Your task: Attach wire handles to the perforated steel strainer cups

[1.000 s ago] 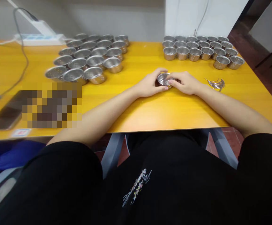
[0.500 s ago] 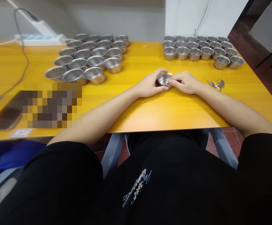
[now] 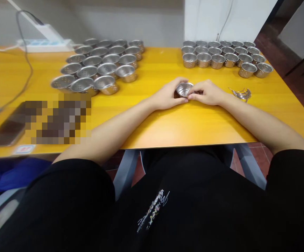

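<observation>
A small perforated metal cup (image 3: 184, 88) stands upright between my hands, its open top facing up. My left hand (image 3: 169, 93) curves round its left side, thumb at the near edge and fingers behind. With thumb and fingers, my right hand (image 3: 206, 93) pinches the cup's right rim, some fingertips reaching inside. Whether anything small sits between those fingertips is hidden. To the right of my right hand lies a little pile of curved metal wire pieces (image 3: 242, 93).
Rows of similar perforated cups stand at the back left (image 3: 106, 84) and back right (image 3: 217, 61) of the yellow table (image 3: 157, 129). A power strip (image 3: 45, 44) with cables lies far left. A phone (image 3: 7, 126) and a blurred-out patch are at the left front.
My right thumb has shifted slightly down from inside the cup's rim to its near outer side. The cup and my left hand stay almost in place.
</observation>
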The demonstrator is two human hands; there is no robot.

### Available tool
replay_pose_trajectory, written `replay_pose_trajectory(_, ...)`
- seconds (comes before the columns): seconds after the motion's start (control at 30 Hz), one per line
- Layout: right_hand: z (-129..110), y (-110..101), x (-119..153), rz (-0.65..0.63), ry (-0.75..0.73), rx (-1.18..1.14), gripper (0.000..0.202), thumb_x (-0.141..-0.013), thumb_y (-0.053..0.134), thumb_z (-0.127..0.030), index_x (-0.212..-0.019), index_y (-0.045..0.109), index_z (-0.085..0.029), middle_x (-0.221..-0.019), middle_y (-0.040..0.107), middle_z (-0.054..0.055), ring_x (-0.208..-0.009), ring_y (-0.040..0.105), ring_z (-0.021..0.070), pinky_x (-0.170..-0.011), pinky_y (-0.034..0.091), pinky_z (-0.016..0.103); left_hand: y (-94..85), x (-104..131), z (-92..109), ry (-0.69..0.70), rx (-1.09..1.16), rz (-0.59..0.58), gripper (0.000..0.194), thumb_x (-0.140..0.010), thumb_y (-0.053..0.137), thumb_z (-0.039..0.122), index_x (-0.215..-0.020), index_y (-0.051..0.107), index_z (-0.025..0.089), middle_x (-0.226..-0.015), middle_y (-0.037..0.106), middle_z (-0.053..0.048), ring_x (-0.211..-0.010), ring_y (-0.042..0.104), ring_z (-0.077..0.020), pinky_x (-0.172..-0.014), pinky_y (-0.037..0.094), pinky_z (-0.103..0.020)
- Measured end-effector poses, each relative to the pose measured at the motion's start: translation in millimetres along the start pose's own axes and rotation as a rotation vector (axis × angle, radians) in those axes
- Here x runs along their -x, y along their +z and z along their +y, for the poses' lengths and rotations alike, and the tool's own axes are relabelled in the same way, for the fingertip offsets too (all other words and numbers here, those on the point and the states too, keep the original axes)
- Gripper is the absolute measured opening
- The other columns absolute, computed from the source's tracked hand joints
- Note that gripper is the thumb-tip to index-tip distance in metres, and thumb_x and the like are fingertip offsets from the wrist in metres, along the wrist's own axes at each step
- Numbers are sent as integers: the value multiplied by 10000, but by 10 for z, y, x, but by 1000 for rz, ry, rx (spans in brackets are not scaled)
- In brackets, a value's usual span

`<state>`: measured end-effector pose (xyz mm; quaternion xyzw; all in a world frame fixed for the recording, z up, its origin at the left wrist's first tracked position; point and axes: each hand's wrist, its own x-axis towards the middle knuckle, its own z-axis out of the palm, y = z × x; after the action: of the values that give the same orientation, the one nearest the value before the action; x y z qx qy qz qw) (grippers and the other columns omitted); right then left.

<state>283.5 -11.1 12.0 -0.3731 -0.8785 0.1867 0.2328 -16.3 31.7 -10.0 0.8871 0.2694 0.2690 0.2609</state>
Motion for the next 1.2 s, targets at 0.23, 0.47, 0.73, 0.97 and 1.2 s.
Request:
replay_pose_trajectory(0.23,-173,-31,1,-30,107,202,477,-1232,727,-650,-1303,1012,-273,-1141,937,110,-1018,772,344,-990,546,483,7,-15,-51,32,-1,-1,1046,-946,885,656,-1818,610,148,-1852,745,-253,-1686,758,-485,-1514,578,-661)
replay_pose_trajectory(0.47,-125,3,-27,69,229,250,569,-1234,775,-782,-1266,987,-256,-1035,858,159,-1056,786,413,-1105,629,597,23,-7,-91,43,44,6,1200,-943,934,747,-1895,526,141,-1970,584,-317,-1852,602,-532,-1598,479,-708)
replay_pose_trajectory(0.73,170,-162,20,221,440,405,540,-1196,869,-692,-1308,965,-172,-1193,890,249,-1363,818,524,-1338,608,777,26,12,-122,-38,60,-12,1310,-900,991,858,-1953,484,266,-2017,516,-271,-1777,657,-547,-1540,540,-775)
replay_pose_trajectory(0.97,50,-402,36,179,767,559,461,-1208,874,-447,-1455,905,-59,-1534,861,400,-1486,817,632,-1298,638,855,19,8,-126,-46,24,-39,1238,-931,952,733,-1965,476,248,-2033,522,-264,-1807,642,-531,-1562,521,-758)
replay_pose_trajectory(1.2,335,-589,141,205,836,579,523,-1174,931,-500,-1480,939,-76,-1557,869,392,-1499,816,631,-1300,623,905,-1,19,-79,-26,-3,-56,1179,-966,896,683,-1960,492,194,-2033,535,-283,-1833,630,-519,-1585,506,-733)
